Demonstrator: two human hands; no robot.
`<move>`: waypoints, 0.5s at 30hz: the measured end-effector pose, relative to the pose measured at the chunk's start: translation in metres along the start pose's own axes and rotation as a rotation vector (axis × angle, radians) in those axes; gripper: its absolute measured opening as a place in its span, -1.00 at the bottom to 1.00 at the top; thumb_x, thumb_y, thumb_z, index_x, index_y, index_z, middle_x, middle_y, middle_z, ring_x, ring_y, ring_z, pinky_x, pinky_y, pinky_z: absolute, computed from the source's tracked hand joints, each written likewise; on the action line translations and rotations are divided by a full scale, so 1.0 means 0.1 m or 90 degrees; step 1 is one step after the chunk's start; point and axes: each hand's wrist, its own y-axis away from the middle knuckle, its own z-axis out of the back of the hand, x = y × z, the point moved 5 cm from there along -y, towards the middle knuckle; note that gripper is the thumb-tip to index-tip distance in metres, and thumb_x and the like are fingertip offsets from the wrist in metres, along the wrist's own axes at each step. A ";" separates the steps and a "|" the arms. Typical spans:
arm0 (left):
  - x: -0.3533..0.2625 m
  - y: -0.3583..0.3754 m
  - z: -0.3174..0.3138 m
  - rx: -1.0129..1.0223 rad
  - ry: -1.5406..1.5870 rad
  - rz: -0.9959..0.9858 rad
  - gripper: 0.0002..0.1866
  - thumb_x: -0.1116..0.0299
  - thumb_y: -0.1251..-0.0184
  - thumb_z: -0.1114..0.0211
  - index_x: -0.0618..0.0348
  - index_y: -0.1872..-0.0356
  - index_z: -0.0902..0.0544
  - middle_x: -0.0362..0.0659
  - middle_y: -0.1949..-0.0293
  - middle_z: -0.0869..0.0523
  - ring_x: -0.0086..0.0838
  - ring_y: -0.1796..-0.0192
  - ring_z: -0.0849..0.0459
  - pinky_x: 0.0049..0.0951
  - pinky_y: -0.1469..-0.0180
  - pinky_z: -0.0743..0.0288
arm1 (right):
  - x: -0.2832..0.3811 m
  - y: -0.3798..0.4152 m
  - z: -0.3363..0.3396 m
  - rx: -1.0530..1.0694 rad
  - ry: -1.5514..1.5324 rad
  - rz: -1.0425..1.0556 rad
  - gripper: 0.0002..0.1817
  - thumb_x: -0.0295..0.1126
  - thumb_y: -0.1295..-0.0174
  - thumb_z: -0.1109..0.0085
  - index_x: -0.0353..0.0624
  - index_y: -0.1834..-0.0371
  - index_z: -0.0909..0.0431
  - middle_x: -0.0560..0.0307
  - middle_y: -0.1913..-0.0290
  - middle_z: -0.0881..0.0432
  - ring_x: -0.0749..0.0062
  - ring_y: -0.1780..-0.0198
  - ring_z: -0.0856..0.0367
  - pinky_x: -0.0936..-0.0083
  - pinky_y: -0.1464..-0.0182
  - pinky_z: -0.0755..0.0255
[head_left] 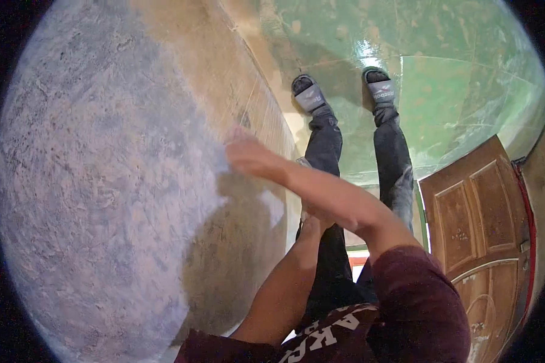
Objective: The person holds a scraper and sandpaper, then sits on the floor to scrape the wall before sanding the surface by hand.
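My right hand [247,152] is at the patchy grey-white wall [109,157], beside the edge of its pale coating. Motion blurs its fingers, and anything in them cannot be made out. The right forearm crosses above my left hand [315,222], which is mostly hidden near my legs. A small pale grey object [303,162] shows just past the right forearm; whether my left hand holds it is unclear. Below the coating's edge, the wall has a bare brownish strip [191,45], and my arms cast a dark shadow on the wall.
My feet, in grey sandals [309,98], stand on a green tiled floor [442,91] with pale smears and a wet-looking shine. A brown panelled wooden door [484,212] is at the right, with a red strip [530,242] along its side.
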 end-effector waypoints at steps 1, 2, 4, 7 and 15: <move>-0.12 -0.12 0.13 0.067 -0.119 0.027 -0.54 0.00 -0.32 -0.29 0.19 0.01 -0.70 0.07 -0.13 -0.72 0.05 -0.17 -0.61 0.21 -0.35 -0.29 | 0.18 0.02 0.09 -0.176 0.190 -0.047 -0.71 -0.39 -0.18 -0.15 -0.28 0.07 -0.65 -0.16 0.06 -0.68 -0.08 0.07 -0.67 0.11 0.01 -0.47; -0.23 -0.26 0.28 0.130 -0.240 0.057 -0.50 -0.01 -0.37 -0.26 0.20 -0.09 -0.66 0.08 -0.22 -0.67 0.01 -0.27 -0.55 0.14 -0.42 -0.23 | 0.38 0.06 0.14 -0.349 0.383 -0.089 -0.75 -0.32 -0.14 -0.19 -0.26 0.20 -0.65 -0.17 0.16 -0.66 -0.08 0.18 -0.65 0.09 0.16 -0.42; -0.08 -0.09 0.08 0.129 -0.213 0.084 -0.47 -0.01 -0.41 -0.23 0.20 -0.20 -0.58 0.09 -0.29 -0.60 -0.04 -0.31 -0.51 0.11 -0.44 -0.19 | 0.35 0.03 0.02 -0.515 0.550 -0.129 -0.76 -0.26 -0.11 -0.22 -0.23 0.32 -0.65 -0.18 0.27 -0.65 -0.07 0.30 -0.63 0.06 0.31 -0.37; 0.16 0.01 -0.20 0.152 0.009 0.068 -0.45 -0.05 -0.19 -0.33 0.14 -0.09 -0.69 0.20 -0.11 -0.72 0.13 -0.20 -0.62 0.32 -0.39 -0.24 | -0.36 -0.13 0.01 -0.233 -0.008 -0.046 -0.43 -0.51 -0.22 0.05 -0.96 -0.14 -0.32 -0.83 -0.13 -0.48 -0.42 -0.23 -0.57 0.03 -0.27 -0.55; -0.31 -0.24 0.35 0.013 -0.180 0.020 -0.46 0.03 -0.20 -0.34 0.20 -0.09 -0.65 0.20 -0.13 -0.71 0.10 -0.19 -0.61 0.30 -0.37 -0.26 | -0.16 0.04 0.24 -0.236 -0.134 -0.152 -0.41 -0.54 -0.27 0.12 -0.95 -0.24 -0.21 -0.91 -0.26 -0.29 -0.47 -0.33 -0.45 -0.02 -0.45 -0.31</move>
